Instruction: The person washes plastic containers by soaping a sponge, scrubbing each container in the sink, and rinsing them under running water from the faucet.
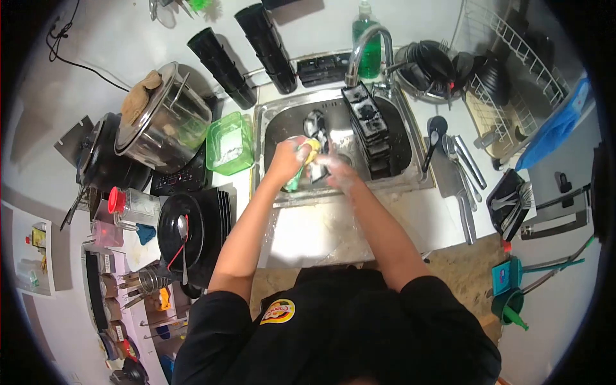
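My left hand point(287, 157) is closed on a yellow and green sponge point(311, 150) over the sink point(262, 138). Close beside it is my right hand point(340, 173), wet with suds. Its fingers are blurred, so I cannot make out their grip. Between and just beyond my hands lies a black, foam-covered item point(315, 123), its kind unclear and its near part hidden by them. In the sink's right half leans a stack of black rectangular dishes point(372, 131) with suds on top.
Left of the sink are a green plastic tub point(229, 144), a big steel pot point(170, 119) and black plates point(170, 221). Behind it stand stacked black cups point(266, 48), a faucet point(388, 48) and green dish soap point(369, 54). Utensils point(463, 167) and a dish rack point(513, 115) are at right.
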Available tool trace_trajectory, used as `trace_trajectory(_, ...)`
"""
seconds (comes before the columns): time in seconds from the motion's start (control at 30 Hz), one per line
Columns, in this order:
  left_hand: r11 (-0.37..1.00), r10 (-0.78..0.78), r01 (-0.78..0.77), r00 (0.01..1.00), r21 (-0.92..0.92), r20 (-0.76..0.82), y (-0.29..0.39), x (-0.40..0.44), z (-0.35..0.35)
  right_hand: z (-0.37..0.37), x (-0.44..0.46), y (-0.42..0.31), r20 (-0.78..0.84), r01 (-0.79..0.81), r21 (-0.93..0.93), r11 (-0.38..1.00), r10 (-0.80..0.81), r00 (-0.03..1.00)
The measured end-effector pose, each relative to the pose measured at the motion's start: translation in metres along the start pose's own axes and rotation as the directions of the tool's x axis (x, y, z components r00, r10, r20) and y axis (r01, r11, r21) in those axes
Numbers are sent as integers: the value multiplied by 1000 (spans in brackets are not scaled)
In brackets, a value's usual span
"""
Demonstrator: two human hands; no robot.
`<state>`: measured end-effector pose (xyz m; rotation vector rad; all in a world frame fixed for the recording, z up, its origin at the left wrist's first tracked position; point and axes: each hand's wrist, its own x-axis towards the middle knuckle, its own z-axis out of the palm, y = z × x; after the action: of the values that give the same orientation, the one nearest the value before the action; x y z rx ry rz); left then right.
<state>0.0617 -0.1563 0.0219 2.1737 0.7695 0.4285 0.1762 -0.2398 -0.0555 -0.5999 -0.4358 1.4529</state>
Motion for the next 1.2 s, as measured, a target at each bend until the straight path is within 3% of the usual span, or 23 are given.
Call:
trace_trajectory(0.03,996,87,-87,983,6,-160,12,-1,-2,2,2,-3,-48,-83,-82,993,80,996)
trace_trajectory(0.07,970,-126,99,986,-224,-112,23,-3,0,3,5,-6,-96,-172,-155,973,159,983)
trace_trajectory(0.13,877,389,-341,917,339,-83,38,-4,9,4,2,-1,127,-3,-184,983,27,992)
trace_trajectory(0.2,889,393,-345,912,301,-114,27,14,7,16,-3,-4,211,73,-325,943,-3,978)
trace_trajectory(0.27,821,442,-274,860,501,-254,15,38,-8,32,-14,-9,158,136,-525,840,-61,986)
trace_trajectory(0.33,918,264,-107,882,381,-390,13,59,-27,48,-31,-19,129,45,-594,803,40,991)
trace_trajectory(0.37,916,111,36,935,399,-337,17,63,-29,47,-35,-20,106,3,-622,783,81,991)
trace_trajectory(0.4,921,108,38,931,387,-349,28,56,-23,47,-38,-22,83,-40,-650,759,123,989)
trace_trajectory(0.43,804,186,-29,961,594,-206,43,43,-9,39,-38,-18,163,94,-450,888,-22,986)
trace_trajectory(0.47,639,228,-113,973,761,-47,53,33,2,17,-28,-13,170,93,-464,881,-15,985)
trace_trajectory(0.5,646,230,-104,971,757,-63,46,29,15,-14,-17,-8,93,-26,-576,817,98,991)
trace_trajectory(0.57,725,572,-395,802,564,-174,20,33,41,-4,-30,-23,7,-135,-548,825,166,986)
trace_trajectory(0.6,734,570,-390,799,556,-193,21,37,37,9,-44,-29,2,-142,-564,814,174,985)
trace_trajectory(0.67,879,174,3,929,477,-326,22,57,13,22,-59,-35,-37,-113,-494,862,108,993)
trace_trajectory(0.7,969,6,81,937,235,-348,6,73,7,12,-57,-32,-29,-114,-480,870,114,993)
trace_trajectory(0.77,965,-60,50,998,-258,-31,-4,84,-13,33,-62,-48,-4,-120,-451,884,133,991)
trace_trajectory(0.8,864,10,14,999,-503,45,-14,89,-14,45,-62,-56,29,-112,-401,909,135,990)
trace_trajectory(0.87,855,52,-7,996,-518,73,-32,96,-19,54,-59,-60,57,-91,-349,933,119,991)
trace_trajectory(0.93,336,-164,383,923,-861,347,-47,98,-17,55,-54,-59,-42,-133,-163,978,128,991)
trace_trajectory(0.97,212,-85,330,944,-920,319,-55,103,-8,50,-48,-53,-94,-118,-255,960,97,991)
trace_trajectory(1.0,113,-38,106,994,-988,102,-28,81,-6,49,-43,-50,-91,-125,-262,957,104,990)
trace_trajectory(1.07,-74,-37,193,980,-978,196,-46,87,10,44,-36,-40,-221,-35,-594,804,-120,968)
trace_trajectory(1.2,-44,-221,88,971,-995,95,-44,66,36,3,-9,-7,-167,86,-872,482,-458,873)
